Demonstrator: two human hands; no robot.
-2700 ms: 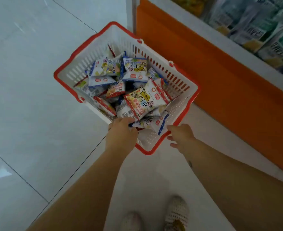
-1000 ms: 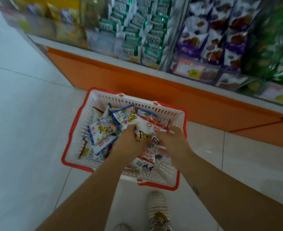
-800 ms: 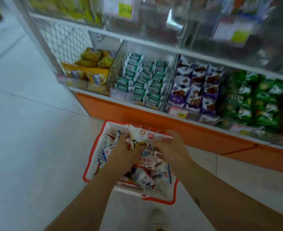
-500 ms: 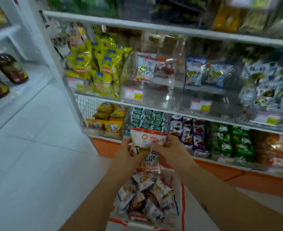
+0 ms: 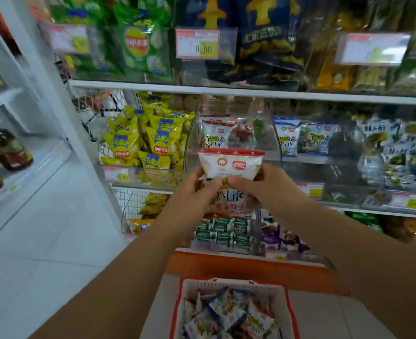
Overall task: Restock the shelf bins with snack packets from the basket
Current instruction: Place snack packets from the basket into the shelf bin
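Observation:
A white snack packet with a red top edge (image 5: 230, 165) is held upright in front of the middle shelf. My left hand (image 5: 197, 192) grips its left side and my right hand (image 5: 263, 185) grips its right side. Just behind it stands a clear shelf bin (image 5: 194, 143) that holds a few matching red-edged packets (image 5: 214, 133). The red and white basket (image 5: 233, 283) sits on the floor below my arms, with several red-edged and blue-edged packets (image 5: 226, 311) inside.
Yellow chip bags (image 5: 148, 140) fill the bin to the left. Blue-edged packets (image 5: 299, 138) sit in the bin to the right. Green packets (image 5: 224, 231) lie on the lower shelf above an orange base (image 5: 251, 265). A white shelf post (image 5: 62, 99) stands at left.
Both hands lifted the red-edged packet out of the basket and raised it to the middle shelf's clear bin. The view tilted up from the floor to the shelves.

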